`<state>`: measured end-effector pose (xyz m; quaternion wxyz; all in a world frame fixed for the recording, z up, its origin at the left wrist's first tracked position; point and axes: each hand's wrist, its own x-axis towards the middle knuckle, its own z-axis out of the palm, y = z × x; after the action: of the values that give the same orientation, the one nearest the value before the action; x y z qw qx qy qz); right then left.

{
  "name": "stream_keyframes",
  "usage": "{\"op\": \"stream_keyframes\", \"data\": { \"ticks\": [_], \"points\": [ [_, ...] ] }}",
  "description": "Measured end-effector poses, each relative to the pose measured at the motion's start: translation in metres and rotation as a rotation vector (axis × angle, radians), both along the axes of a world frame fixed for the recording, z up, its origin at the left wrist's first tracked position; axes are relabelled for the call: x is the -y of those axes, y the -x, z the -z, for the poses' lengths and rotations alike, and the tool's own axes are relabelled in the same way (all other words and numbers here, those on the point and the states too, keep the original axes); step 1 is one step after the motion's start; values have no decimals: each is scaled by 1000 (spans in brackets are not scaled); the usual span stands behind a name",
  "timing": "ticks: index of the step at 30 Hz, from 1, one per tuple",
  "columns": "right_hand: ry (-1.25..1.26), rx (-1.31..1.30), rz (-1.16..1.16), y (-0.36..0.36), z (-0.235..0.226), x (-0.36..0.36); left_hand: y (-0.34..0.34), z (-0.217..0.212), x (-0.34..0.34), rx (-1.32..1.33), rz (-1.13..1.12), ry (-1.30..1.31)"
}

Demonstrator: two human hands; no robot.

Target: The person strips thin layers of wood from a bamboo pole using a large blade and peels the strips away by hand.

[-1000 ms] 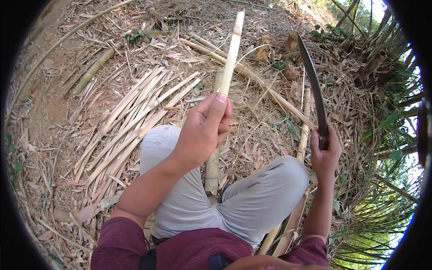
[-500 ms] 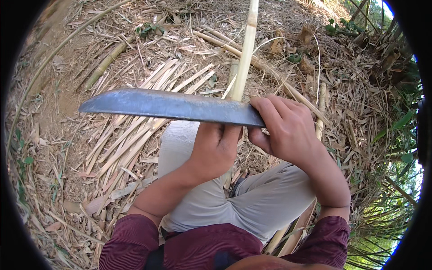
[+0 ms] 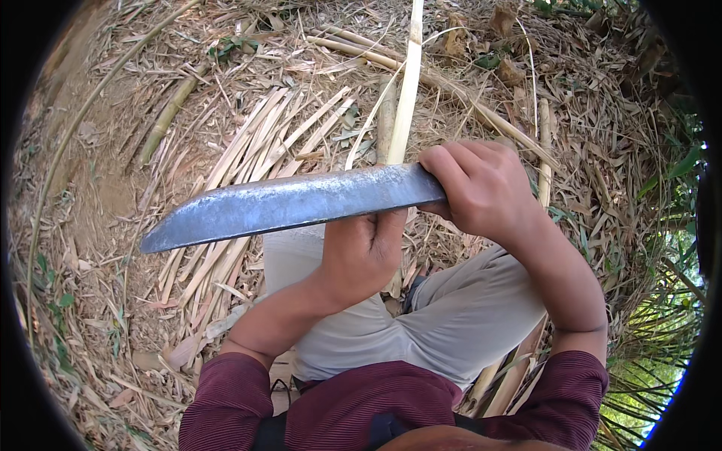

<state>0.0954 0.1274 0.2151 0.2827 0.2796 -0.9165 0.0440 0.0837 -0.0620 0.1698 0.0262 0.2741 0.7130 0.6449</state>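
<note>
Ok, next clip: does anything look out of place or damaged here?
Nothing looks plainly damaged. The one oddity is a thin sliver splayed left of the pale strip; whether it is attached is unclear. The machete in the right hand hides part of the left hand.

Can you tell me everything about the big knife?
The big knife has a long, wide, blue-grey blade that looks like metal, scuffed paler along its upper edge and curving to a tip at the left. It points leftward across the picture, hiding the lower part of the pale strip and part of the left hand. The right hand grips the other end; no handle shows.
</note>
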Motion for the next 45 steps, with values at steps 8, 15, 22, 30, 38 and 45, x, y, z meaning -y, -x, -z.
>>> {"op": "stream_keyframes", "data": {
  "ticks": [8, 15, 22, 30, 38, 45],
  "points": [
    [-50, -157, 29, 10, 4, 1, 5, -1, -1, 33, 20, -80],
    [-81, -191, 143, 12, 0, 1, 12, -2, -2, 93, 68, -144],
    [26, -119, 214, 20, -5, -14, 9, -12, -2, 194, 91, -226],
    [40, -97, 150, 19, -5, -3, 0, -11, 3, 107, 87, -139],
    [54, -198, 100, 34, 1, -28, 5, -10, 6, 65, 74, -25],
    [447, -100, 752, 47, -1, -121, -6, 1, 10, 91, 141, -107]
  ]
}}
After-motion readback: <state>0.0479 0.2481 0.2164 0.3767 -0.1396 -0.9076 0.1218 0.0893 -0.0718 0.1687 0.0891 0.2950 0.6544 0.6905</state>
